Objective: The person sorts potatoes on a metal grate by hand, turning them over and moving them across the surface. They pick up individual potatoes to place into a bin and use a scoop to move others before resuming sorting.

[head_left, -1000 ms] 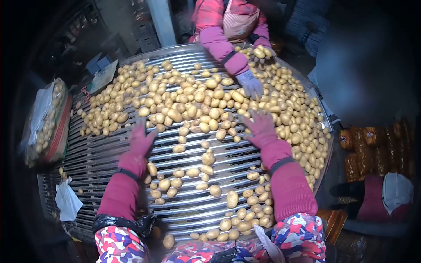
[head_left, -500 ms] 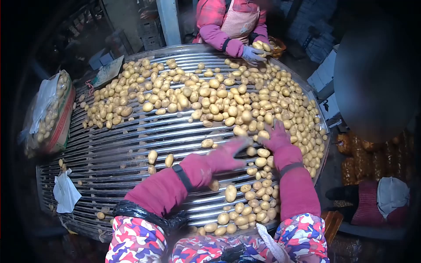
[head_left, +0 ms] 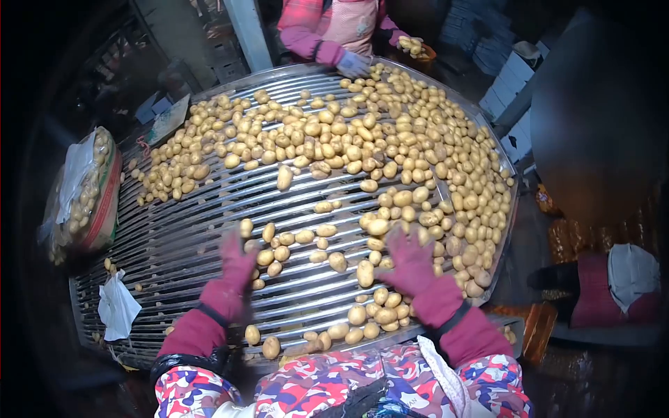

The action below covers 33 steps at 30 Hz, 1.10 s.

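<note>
My left hand [head_left: 237,265], in a dark pink glove, is over the metal bars of the slatted table [head_left: 306,282]. Its fingers are stretched out, a little blurred, beside a small group of yellow potatoes [head_left: 284,253]. My right hand [head_left: 410,261], gloved alike, has its fingers spread and lies against potatoes at the left edge of the large heap [head_left: 467,184]. An oblong potato [head_left: 365,273] sits just left of that hand. Several more potatoes [head_left: 376,313] lie by the near rim. Neither hand grips anything.
Across the table a co-worker's gloved hand [head_left: 354,64] rests by the rim; the other holds potatoes [head_left: 411,47]. A filled sack [head_left: 90,188] stands at the left, near a white bag [head_left: 118,306]. A person's pink sleeve [head_left: 592,289] shows at the right, near orange net sacks [head_left: 578,240].
My left hand has moved left, away from the right hand, and several potatoes now lie beside it. My right hand has come nearer to me. The co-worker's hands have moved apart.
</note>
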{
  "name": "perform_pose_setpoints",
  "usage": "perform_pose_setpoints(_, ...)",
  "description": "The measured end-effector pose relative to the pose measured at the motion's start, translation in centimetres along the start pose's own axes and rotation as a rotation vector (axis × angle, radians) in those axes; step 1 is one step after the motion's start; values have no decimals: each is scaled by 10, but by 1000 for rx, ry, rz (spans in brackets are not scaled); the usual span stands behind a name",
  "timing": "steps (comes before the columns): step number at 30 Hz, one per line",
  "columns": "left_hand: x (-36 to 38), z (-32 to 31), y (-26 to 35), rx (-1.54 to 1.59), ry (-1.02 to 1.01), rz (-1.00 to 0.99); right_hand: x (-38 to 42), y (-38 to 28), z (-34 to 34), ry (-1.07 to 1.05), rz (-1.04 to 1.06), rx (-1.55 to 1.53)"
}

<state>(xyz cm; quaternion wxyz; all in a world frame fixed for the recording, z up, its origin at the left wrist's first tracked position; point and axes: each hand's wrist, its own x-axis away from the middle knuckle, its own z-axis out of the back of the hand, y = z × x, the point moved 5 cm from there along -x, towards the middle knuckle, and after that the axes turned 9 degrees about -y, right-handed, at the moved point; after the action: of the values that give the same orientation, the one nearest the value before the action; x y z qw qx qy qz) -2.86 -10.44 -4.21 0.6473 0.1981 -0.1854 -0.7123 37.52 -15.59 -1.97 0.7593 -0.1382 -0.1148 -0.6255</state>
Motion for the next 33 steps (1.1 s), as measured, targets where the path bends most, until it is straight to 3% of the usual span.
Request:
perform_pose_setpoints(1,0,-11,38,57,-15,-71,11,-20,-7,-45,61,-91)
perform_pose_setpoints(2,-2,-26,65,-8,-16,-273,23,-37,-15,-92,124,-183)
perform_pose_setpoints(3,-5,-45,91,110,-113,-244,36,-54,-23,-33,176,-135)
perform_pose_setpoints(4,-8,-60,116,-57,-277,-259,43,-66,-27,31,224,-88)
perform_pose_setpoints(5,-5,-78,142,60,-319,-374,47,-70,-24,-39,265,-66)
perform_pose_setpoints(6,-1,-80,174,13,-498,-467,49,-64,-25,-42,260,-73)
perform_pose_setpoints(8,17,-80,204,369,-658,-606,54,-38,-31,-96,220,-120)
perform_pose_setpoints(9,29,-64,206,282,-588,-663,63,-23,-28,-22,211,-100)
perform_pose_setpoints(10,45,-39,206,189,-527,-706,84,7,-25,93,16,-29)
perform_pose_setpoints(11,49,-19,207,43,-527,-738,101,14,-9,120,-32,-41)
perform_pose_setpoints(12,54,-5,198,37,-536,-732,112,17,5,151,-80,-49)
perform_pose_setpoints(14,78,-4,165,-130,-856,-392,133,-2,-7,103,15,-234)
perform_pose_setpoints(15,89,-2,165,-131,-866,-388,141,-14,-12,66,102,-408)
perform_pose_setpoints(17,113,-11,162,-266,-1121,-309,136,-43,-20,24,219,-437)
perform_pose_setpoints(19,122,-33,162,-245,-1111,-382,125,-69,-31,-17,343,-460)
perform_pose_setpoints(22,123,-58,176,-146,-1066,-459,115,-88,-44,-19,503,-216)
perform_pose_setpoints(25,113,-74,193,-115,-1112,-266,102,-66,-32,187,555,-152)
perform_pose_setpoints(27,106,-99,195,137,-1129,-176,82,-38,-20,155,442,-71)
perform_pose_setpoints(28,100,-111,200,253,-1103,-101,63,-12,-25,304,458,-143)
perform_pose_setpoints(31,75,-120,227,541,-1094,132,48,16,1,344,531,-54)
perform_pose_setpoints(32,69,-113,237,655,-1198,220,44,23,-3,408,592,-11)
perform_pose_setpoints(33,71,-119,239,848,-1084,116,33,47,-7,429,478,-13)
